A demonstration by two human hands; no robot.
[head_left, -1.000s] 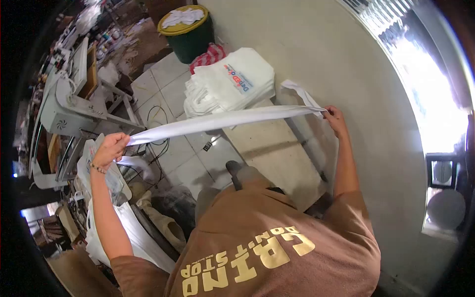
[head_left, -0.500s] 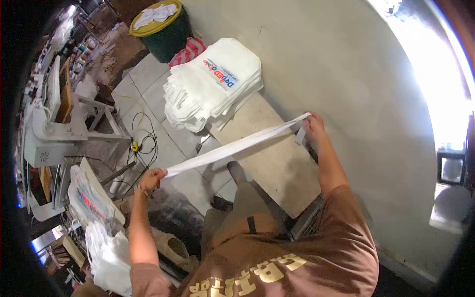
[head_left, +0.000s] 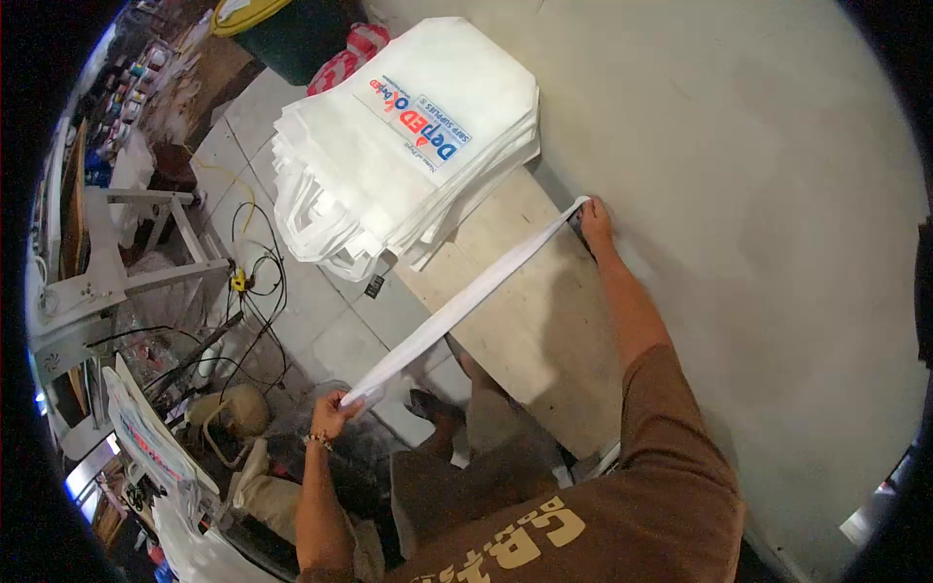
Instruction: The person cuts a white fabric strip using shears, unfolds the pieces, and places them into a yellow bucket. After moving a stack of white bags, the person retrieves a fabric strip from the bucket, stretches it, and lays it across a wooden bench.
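Note:
A long white fabric strip (head_left: 468, 299) stretches taut between my two hands, slanting up from lower left to upper right. My left hand (head_left: 332, 418) pinches its lower end, above the tiled floor. The far end is gripped by my right hand (head_left: 596, 225), close to the wall and above the edge of a pale wooden board (head_left: 520, 301). Beyond the strip, a thick stack of white bags (head_left: 418, 136) with blue and red print rests on the board, handles hanging over its left side.
A green bin (head_left: 296, 44) with a yellow lid stands behind the stack. Black cables (head_left: 262, 282) lie loose on the floor tiles (head_left: 345, 335). More printed white bags (head_left: 146, 428) are at lower left, below a white frame (head_left: 185, 233). A bare wall (head_left: 729, 194) rises along the right.
The view has shifted, so the bag stack appears larger. My left hand shows lower and further right; my right hand shows slightly higher and left. Both still hold the strip.

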